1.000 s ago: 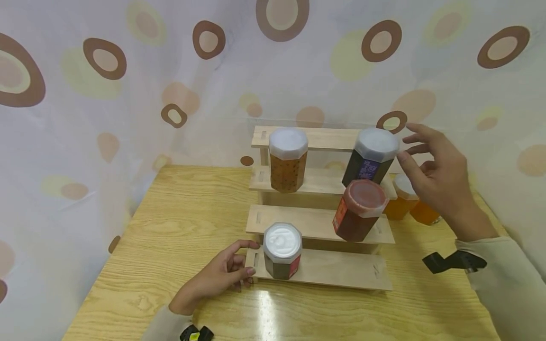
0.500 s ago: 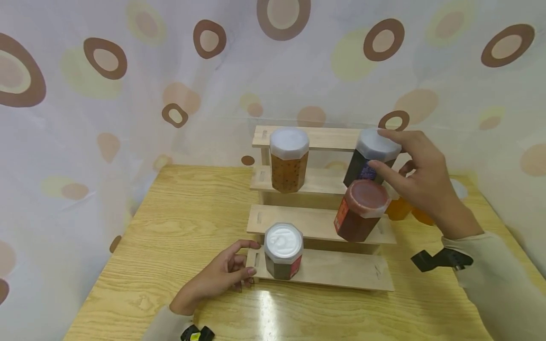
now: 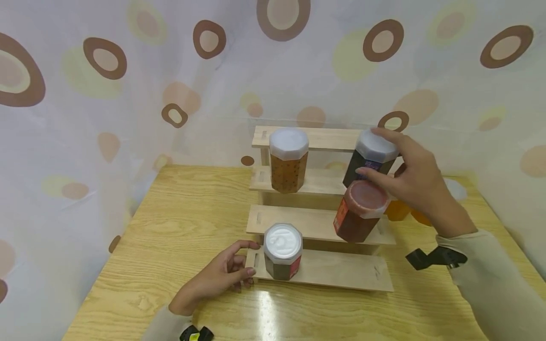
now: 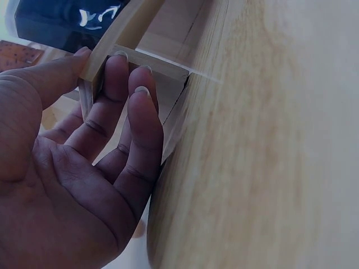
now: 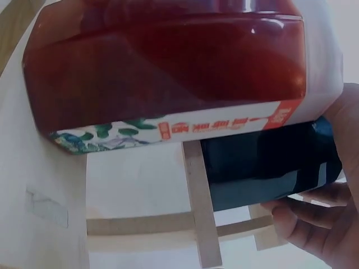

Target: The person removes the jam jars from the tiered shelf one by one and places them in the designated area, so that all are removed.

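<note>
A four-step wooden display rack [image 3: 337, 270] stands on the table, with jars on its steps. At the left end of its lowest step my left hand [image 3: 222, 274] pinches the board, thumb above and fingertips beneath, as the left wrist view shows. Beside it sits a white-lidded jar [image 3: 282, 253] with a dark body. My right hand [image 3: 415, 184] grips a dark jar [image 3: 360, 158] with a purple label near its white lid, at the rack's upper right; some fingers are hidden behind it. A red jar [image 5: 168, 73] stands in front, one step lower.
An amber jar with dark specks [image 3: 287, 166] stands on the upper left of the rack. Orange jars [image 3: 396, 210] stand on the table behind the rack's right side, partly covered by my right forearm. A patterned cloth [image 3: 204, 85] hangs behind the table.
My right hand has moved left and slightly down, from beside the dark jar to closing its fingers round it. The left hand stays at the board's end.
</note>
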`<state>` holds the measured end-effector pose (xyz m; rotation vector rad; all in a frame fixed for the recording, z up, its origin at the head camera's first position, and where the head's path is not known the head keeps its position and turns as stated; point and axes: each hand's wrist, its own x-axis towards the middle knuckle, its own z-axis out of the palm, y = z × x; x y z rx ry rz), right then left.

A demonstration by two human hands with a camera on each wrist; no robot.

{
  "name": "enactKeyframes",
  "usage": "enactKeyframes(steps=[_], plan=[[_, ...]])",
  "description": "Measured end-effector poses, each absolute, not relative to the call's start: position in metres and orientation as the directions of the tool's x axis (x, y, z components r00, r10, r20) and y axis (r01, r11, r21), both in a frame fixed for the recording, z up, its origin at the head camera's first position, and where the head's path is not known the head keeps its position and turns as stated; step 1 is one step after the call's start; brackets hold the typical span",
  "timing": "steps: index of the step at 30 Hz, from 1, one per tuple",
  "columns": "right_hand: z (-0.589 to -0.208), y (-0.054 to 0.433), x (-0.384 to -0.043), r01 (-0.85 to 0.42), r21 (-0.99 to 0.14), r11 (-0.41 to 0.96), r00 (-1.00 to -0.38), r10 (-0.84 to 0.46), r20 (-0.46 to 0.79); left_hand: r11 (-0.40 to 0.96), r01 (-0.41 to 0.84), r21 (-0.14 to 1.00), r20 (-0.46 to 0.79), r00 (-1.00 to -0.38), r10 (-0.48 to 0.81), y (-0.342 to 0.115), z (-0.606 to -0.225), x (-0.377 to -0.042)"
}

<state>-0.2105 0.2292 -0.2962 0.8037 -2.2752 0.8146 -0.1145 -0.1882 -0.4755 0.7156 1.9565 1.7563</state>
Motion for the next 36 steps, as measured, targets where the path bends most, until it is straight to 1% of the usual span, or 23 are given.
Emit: enactKeyframes(steps=[3,8,10,16,24,36], plan=[[-0.295,0.226,-0.209,-0.665,-0.354,0.657,-0.677,-0.330,0.658,0.086,0.091,0.992,0.019,-0.787,0.617,-0.188,-0.475,-0.114],[-0.293,0.223,-0.207,-0.641,-0.371,0.672,-0.697,-0.307,0.648,0.089,0.082,0.993,0.011,-0.790,0.612,-0.188,-0.474,-0.114],[-0.293,0.222,-0.208,-0.638,-0.366,0.678,-0.696,-0.303,0.651,0.082,0.091,0.992,0.021,-0.787,0.617,-0.188,-0.474,-0.114],[-0.292,0.222,-0.209,-0.656,-0.322,0.683,-0.663,-0.317,0.678,0.074,0.107,0.992,0.038,-0.778,0.627,-0.187,-0.476,-0.113],[-0.284,0.230,-0.207,-0.662,-0.326,0.675,-0.643,-0.288,0.710,0.064,0.097,0.993,0.036,-0.781,0.624,-0.188,-0.475,-0.113],[-0.280,0.246,-0.200,-0.597,-0.376,0.709,-0.684,-0.205,0.700,0.078,0.067,0.995,0.005,-0.788,0.616,-0.188,-0.473,-0.113]])
